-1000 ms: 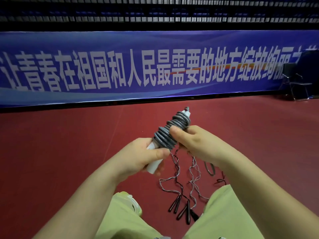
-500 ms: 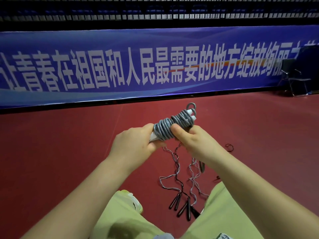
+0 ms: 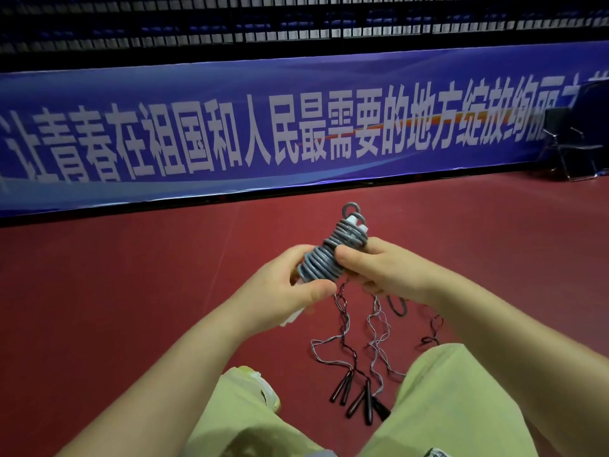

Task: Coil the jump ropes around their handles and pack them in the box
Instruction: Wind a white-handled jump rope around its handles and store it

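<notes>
Rope (image 3: 329, 255) in grey coils hugs its white handles, held above the floor (image 3: 131, 291): left hand (image 3: 293, 291) grips the handle ends to steady them, right hand (image 3: 372, 268) pinches the coils, likely against unwinding.

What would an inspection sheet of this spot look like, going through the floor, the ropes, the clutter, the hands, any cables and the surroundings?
Surface: red sports floor, bare where it shows.
Job's things: grey jump rope coiled around white handles; thin jump ropes with black handles lie loose on the floor; no box in view.
Clutter: nothing seen.
Hands: left hand grips the lower handle end; right hand holds the coil, thumb on the windings.
Cables: nothing seen.
Surroundings: blue banner with white Chinese lettering; dark folding chair far right; dark seating above.
</notes>
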A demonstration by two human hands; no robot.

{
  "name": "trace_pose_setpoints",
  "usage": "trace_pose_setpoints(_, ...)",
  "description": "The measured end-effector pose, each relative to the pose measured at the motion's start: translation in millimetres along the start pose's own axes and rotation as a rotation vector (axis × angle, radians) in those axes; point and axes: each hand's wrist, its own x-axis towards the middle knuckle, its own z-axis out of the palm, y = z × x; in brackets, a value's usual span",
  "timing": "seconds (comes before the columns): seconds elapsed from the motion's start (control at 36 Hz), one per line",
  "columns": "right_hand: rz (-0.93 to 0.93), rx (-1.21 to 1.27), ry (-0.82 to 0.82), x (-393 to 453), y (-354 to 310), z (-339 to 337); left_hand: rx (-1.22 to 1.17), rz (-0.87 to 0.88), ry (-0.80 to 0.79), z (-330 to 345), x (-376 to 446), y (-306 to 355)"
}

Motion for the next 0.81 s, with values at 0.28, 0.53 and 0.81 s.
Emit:
trace_pose_setpoints(0.28,0.266,-0.311,-0.261,-9.7,-21.8,-35.6,-0.066,0.044,0.008,1.1,-4.0,-0.7)
trace_pose_setpoints(0.53,0.291,-0.398,-0.031,-9.2,-17.3,-49.4,-0.063,-0.002,0.0,0.8,-3.0,-9.2)
trace_pose_setpoints(0.81,0.114,-0.482,0.177,-14.3,-33.8,-34.0,-0.237,-0.123,0.144,2.5,12.8,-11.1)
